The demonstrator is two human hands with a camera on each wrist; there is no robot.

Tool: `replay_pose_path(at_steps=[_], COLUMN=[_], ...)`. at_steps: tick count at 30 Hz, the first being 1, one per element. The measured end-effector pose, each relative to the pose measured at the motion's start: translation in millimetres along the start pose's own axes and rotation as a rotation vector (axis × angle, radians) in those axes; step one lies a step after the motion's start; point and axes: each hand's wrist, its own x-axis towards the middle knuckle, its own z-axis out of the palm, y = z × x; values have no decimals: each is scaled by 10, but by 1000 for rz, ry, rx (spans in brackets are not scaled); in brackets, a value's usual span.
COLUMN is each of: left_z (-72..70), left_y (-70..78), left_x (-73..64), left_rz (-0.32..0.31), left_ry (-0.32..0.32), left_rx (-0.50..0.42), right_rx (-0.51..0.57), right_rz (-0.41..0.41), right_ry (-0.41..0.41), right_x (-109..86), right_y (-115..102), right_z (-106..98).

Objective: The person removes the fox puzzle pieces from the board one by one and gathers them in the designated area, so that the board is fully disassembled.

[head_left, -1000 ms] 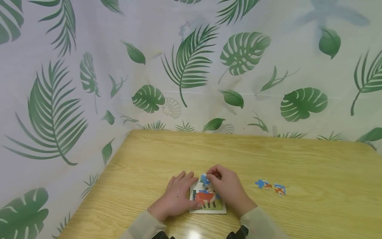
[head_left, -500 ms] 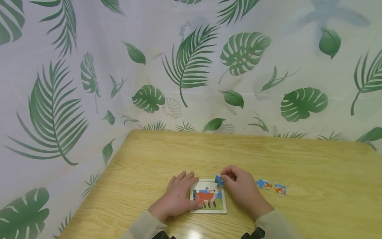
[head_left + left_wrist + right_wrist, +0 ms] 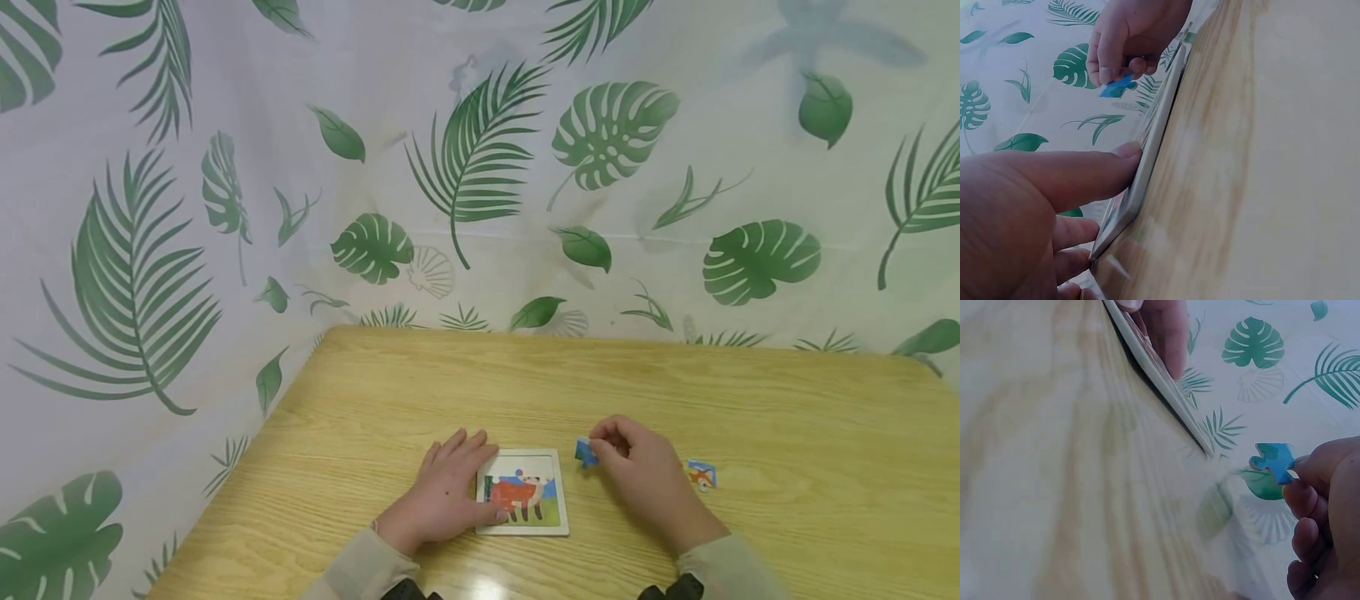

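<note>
A small jigsaw puzzle in a white-rimmed tray (image 3: 561, 492) lies on the table, its lower part filled with a red animal on green and blue; the upper part shows bare board. My left hand (image 3: 448, 492) rests at the tray's left side, fingers spread and fairly straight, thumb (image 3: 1085, 175) on its surface. My right hand (image 3: 641, 467) pinches a blue and green puzzle piece (image 3: 1274, 462) between thumb and forefinger, held above the table right of the tray. An orange and blue puzzle piece (image 3: 702, 475) lies beyond that hand.
The wood-grain table (image 3: 420, 375) reaches back to a white curtain (image 3: 510, 275) printed with green leaves. Another curtain side (image 3: 247, 333) borders the table on the left.
My right hand has lifted the blue piece from the tray's top and carried it right, off the tray. It now covers one loose piece on the table. The left hand has stayed put.
</note>
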Motion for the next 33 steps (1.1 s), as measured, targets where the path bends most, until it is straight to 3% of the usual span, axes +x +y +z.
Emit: replay_pose_path(at_steps=[13,25,33], left_z=[-3,6,24], left_y=[-23,-35,-54], left_x=[12,30,23], left_rz=[-1,2,-8], left_ry=[-6,-2,-5], left_rx=[7,16,2], right_rx=[-51,-113,-113], right_rz=[-42,-6,-23], right_ry=[6,27,26], right_x=[-31,-219,-210], right_y=[187,291,374], right_z=[-208,-480,-529])
